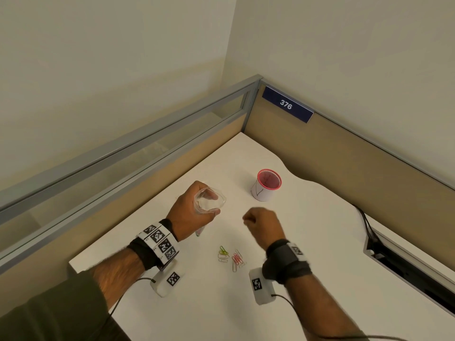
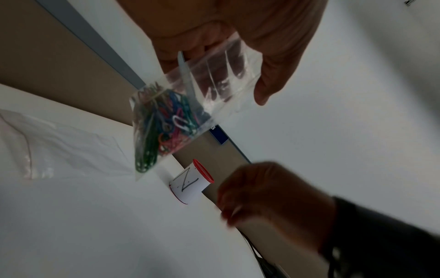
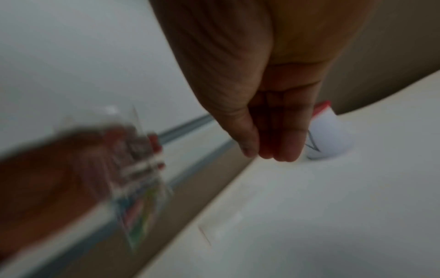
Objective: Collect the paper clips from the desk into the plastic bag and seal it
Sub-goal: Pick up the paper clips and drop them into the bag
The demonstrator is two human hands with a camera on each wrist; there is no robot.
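My left hand (image 1: 215,205) grips a clear plastic bag (image 1: 204,200) by its mouth and holds it open above the white desk (image 1: 307,242). In the left wrist view the bag (image 2: 214,80) hangs down with several coloured paper clips (image 2: 161,131) in its bottom. My right hand (image 1: 247,220) hovers just right of the bag, thumb and fingertips (image 3: 283,150) pinched together. A thin pale sliver, seemingly a paper clip, shows at them in the left wrist view (image 2: 235,208). Several loose clips (image 1: 230,258) lie on the desk between my wrists.
A paper-wrapped cup with a red rim (image 1: 267,185) stands behind the hands. Partition walls close the desk at the back and left. A cable slot (image 1: 406,262) with black cables runs along the right edge.
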